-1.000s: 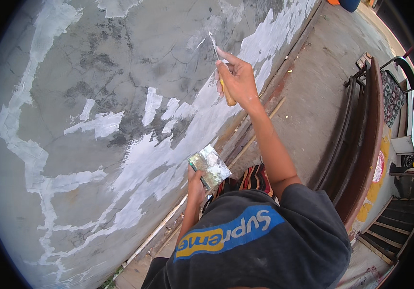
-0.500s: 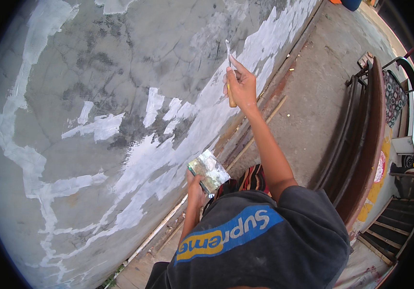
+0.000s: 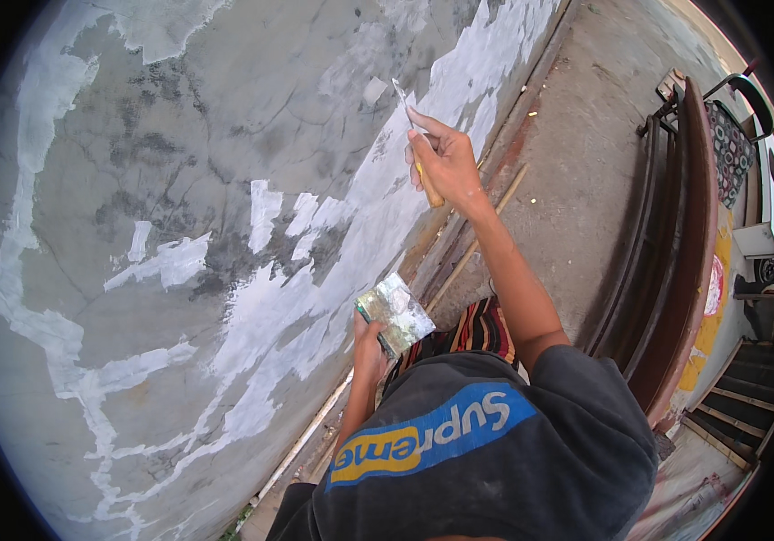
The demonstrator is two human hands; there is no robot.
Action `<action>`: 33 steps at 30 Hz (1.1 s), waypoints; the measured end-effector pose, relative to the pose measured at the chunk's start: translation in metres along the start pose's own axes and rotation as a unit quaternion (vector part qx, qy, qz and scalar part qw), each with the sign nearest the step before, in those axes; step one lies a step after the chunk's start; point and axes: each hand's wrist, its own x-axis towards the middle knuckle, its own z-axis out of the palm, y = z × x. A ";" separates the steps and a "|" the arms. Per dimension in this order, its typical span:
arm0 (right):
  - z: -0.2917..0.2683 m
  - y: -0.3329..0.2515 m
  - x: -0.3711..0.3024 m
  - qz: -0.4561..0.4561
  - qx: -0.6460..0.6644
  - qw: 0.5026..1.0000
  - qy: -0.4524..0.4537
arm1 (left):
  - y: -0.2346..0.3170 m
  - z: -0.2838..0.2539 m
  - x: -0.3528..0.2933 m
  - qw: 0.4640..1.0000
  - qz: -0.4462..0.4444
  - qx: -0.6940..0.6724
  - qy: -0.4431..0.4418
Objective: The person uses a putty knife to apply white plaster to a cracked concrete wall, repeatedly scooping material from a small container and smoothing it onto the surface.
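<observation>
My right hand is raised in front of the wall, its fingers wrapped round a putty knife with a wooden handle and a narrow metal blade pointing up. The blade tip is close to the wall; whether it touches, I cannot tell. Low by my body, my left hand grips the edge of a flat rectangular board smeared with white putty. The grey cracked wall carries white putty strips and patches. A small square white patch sits just beside the blade.
A long dark brown wooden bench stands on the right over the concrete floor. A thin pole lies along the wall's foot. Farther right are a chair with a patterned seat and a slatted wooden frame.
The view has shifted a little. My right hand has tilted the putty knife leftward, and the small square patch now shows on the wall beside its blade. My left hand still holds the board.
</observation>
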 end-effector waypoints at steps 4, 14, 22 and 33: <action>0.011 -0.002 0.015 -0.032 -0.037 0.999 -0.013 | 0.004 0.003 0.003 1.000 0.005 0.012 -0.004; 0.027 0.004 0.014 -0.046 0.028 0.998 0.043 | 0.001 0.008 0.000 1.000 0.002 0.011 0.013; 0.062 0.029 -0.037 -0.038 -0.090 0.993 -0.074 | -0.005 0.010 0.001 0.999 -0.021 0.022 0.010; 0.026 -0.003 0.010 -0.028 -0.020 0.999 -0.001 | 0.000 0.005 0.001 1.000 -0.002 0.017 -0.001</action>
